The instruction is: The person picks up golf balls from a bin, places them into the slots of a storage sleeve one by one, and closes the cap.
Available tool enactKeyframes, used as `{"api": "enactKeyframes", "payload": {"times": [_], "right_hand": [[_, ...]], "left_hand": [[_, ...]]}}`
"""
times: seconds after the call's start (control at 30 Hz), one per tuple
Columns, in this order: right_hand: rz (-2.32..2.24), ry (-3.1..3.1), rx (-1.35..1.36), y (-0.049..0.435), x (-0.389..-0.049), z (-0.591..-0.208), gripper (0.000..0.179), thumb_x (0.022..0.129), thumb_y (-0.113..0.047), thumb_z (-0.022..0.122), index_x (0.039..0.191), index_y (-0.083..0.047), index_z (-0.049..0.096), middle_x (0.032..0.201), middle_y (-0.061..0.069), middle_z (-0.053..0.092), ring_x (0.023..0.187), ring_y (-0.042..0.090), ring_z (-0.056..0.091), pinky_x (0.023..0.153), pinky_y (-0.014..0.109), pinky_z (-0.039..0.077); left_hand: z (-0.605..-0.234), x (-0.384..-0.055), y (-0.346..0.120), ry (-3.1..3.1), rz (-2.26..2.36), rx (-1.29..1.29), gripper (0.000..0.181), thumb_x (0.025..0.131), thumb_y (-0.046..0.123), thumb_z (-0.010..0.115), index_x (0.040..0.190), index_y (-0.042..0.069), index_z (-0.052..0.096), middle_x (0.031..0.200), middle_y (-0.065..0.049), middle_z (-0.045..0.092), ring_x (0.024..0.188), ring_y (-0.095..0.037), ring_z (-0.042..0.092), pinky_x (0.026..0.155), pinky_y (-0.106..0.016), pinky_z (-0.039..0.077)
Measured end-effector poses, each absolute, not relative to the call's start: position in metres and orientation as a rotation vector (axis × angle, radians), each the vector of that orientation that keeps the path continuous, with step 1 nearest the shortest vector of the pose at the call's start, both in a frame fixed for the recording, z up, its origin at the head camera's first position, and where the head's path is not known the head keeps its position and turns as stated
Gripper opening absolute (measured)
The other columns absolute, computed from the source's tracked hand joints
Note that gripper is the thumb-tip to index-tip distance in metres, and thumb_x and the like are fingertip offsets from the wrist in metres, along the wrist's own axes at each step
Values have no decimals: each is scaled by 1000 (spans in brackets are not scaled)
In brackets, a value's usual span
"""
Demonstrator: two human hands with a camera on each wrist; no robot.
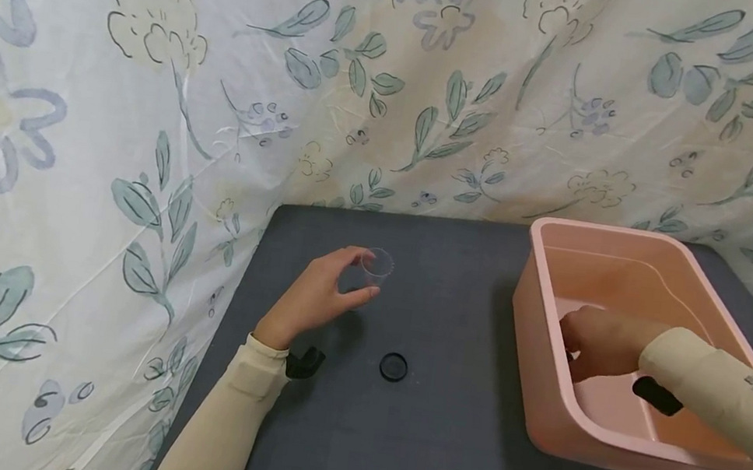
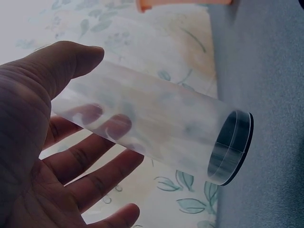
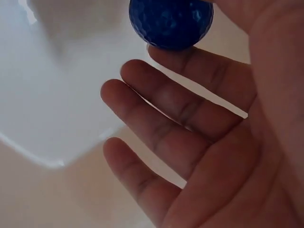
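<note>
My left hand (image 1: 320, 295) holds a clear plastic tube (image 2: 161, 118) between thumb and fingers above the dark table. The tube's open mouth is up, and a black cap (image 2: 233, 149) closes its lower end, close over the tabletop in the left wrist view. A loose round black lid (image 1: 393, 367) lies on the table, nearer to me than the tube. Down inside a pink plastic bin (image 1: 533, 364) is my right hand (image 1: 606, 345). Its thumb and index finger pinch a dimpled blue golf ball (image 3: 171, 23), while the other fingers are spread apart.
The pink bin's high walls surround my right hand on the right of the table (image 1: 435, 446). A flower-printed cloth (image 1: 433, 116) hangs behind the table and along its left side.
</note>
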State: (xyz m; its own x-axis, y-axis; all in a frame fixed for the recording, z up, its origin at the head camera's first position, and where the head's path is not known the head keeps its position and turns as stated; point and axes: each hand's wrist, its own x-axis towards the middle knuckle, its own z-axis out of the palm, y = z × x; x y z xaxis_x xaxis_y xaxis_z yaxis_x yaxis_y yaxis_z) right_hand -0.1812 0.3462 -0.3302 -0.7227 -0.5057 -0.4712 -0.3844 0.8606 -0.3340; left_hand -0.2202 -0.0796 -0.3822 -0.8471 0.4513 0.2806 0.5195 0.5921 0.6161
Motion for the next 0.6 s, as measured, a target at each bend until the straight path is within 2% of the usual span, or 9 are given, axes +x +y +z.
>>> {"api": "enactKeyframes", "payload": {"times": [0.2,0.3,0.47,0.6], "right_hand": [[-141,2733,-705,353,-184,-302,19,79,-39,89,89,-31,75,81,-18,67,80,7,60,77,35,55],[-153,2839,-682,357,-182,-290,20,79,-35,90,90,-25,77,87,-14,69,86,11,64,81,42,60],[-105,2982,-690,360,-181,-270,26,77,-33,93,91,-19,77,96,-5,70,91,14,65,78,42,60],[-146,3073,-696,353,-177,-256,27,81,-30,90,97,-13,78,110,8,71,99,26,68,82,49,60]], "left_hand": [[-381,-220,-81,-2712,-1103,-834,47,95,34,76,136,16,61,124,-3,68,116,-21,62,101,-47,53],[-380,-219,-81,-2705,-1109,-839,48,95,34,77,136,15,61,124,-4,68,116,-21,62,102,-48,53],[-379,-217,-82,-2702,-1118,-846,48,95,34,77,135,15,61,121,-2,68,114,-21,63,102,-51,53],[-380,-216,-82,-2708,-1114,-843,46,95,33,77,135,15,61,120,-2,68,111,-20,62,100,-48,54]]}}
